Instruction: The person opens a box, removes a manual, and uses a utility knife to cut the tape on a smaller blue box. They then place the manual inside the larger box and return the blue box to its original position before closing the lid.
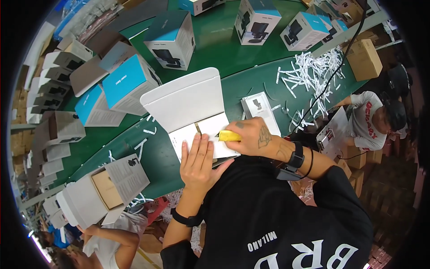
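1. The left hand lies flat, fingers straight and together, pressing on the white folded card panel at the near edge of the green surface. Its grip is wide and holds nothing; it only bears down on the panel.
2. The right hand is just to the right of the left hand, its fingers curled in a narrow grip around a small yellow tool. The tool's tip points left and touches the same white panel, just beyond the left fingertips.
3. The white panel is the lower leaf of an open white carton, whose big lid flap stands farther out from both hands, tilted up and away.
4. Just beyond the right hand lies a small white leaflet with a dark picture on it, flat on the surface.
5. Farther out to the right of the right hand, a heap of white paper shreds is scattered over the surface, with a black cable running across it.
6. Well out to the left of the left hand stand blue-and-white product boxes, and more of them line the far side.
7. Near the left forearm, lower left, an opened grey-white box shows a brown insert.
8. A black watch sits on the right wrist and a black band on the left.
9. Another person in a white shirt works at the right edge, well apart from both hands.
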A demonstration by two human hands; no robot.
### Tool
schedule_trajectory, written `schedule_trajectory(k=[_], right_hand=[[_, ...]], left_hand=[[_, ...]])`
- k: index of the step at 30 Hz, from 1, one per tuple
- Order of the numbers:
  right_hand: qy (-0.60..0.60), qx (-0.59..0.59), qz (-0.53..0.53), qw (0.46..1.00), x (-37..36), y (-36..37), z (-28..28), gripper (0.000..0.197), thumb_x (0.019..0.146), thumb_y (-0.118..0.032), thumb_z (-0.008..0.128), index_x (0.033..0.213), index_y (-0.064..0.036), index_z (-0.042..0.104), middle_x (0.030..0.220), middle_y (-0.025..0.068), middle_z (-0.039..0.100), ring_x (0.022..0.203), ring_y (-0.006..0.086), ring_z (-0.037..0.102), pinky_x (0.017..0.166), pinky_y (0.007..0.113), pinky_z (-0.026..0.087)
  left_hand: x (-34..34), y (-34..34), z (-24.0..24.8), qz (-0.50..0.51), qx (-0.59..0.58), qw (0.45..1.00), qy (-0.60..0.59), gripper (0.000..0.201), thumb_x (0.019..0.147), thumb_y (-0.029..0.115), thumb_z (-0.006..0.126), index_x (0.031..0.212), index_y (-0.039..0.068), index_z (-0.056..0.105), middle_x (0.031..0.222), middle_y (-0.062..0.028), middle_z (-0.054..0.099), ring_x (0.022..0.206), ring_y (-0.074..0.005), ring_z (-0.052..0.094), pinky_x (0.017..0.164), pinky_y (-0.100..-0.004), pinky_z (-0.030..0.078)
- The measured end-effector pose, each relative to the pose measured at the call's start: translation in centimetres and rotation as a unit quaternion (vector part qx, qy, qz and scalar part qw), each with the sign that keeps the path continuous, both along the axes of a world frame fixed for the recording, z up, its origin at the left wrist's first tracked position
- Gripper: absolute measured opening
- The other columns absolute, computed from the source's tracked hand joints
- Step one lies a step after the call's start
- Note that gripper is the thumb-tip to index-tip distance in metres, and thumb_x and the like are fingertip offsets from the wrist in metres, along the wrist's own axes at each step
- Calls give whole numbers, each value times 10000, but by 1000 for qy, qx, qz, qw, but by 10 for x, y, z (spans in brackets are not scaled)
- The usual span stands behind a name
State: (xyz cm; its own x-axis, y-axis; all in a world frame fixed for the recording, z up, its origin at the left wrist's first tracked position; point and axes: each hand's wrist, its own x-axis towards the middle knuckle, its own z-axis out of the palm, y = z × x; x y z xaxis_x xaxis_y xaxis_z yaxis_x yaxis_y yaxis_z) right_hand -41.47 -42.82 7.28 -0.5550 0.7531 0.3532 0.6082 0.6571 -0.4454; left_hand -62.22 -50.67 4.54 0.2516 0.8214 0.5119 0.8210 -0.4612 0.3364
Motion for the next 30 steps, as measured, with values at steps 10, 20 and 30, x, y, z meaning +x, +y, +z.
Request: schedule_trajectory(k=[10,20,30], right_hand=[[20,-451,115,885,14,35,79,335,923,-248,725,1125,-30,572,843,81,685,653,178,647,612,356,518],[-77,-226,86,967,-105,6,35,238,893,-204,681,1006,-22,577,810,170,692,729,383,675,669,416,533],[-105,-152,8,983,-124,-14,36,334,820,-323,716,1003,-55,638,802,166,690,736,357,695,667,461,554]], left_hand=[[-6,-31,9,31,-41,987,150,341,941,245,625,1161,-2,708,1309,-133,676,1275,-311,610,1111,-472,407],[-22,-35,-49,-44,146,988,-8,254,905,152,593,1094,87,751,1162,-51,731,1116,-212,677,981,-363,438],[-24,-23,-59,-115,177,975,-73,267,768,83,686,1017,84,782,1057,-47,758,1001,-228,716,875,-361,490]])
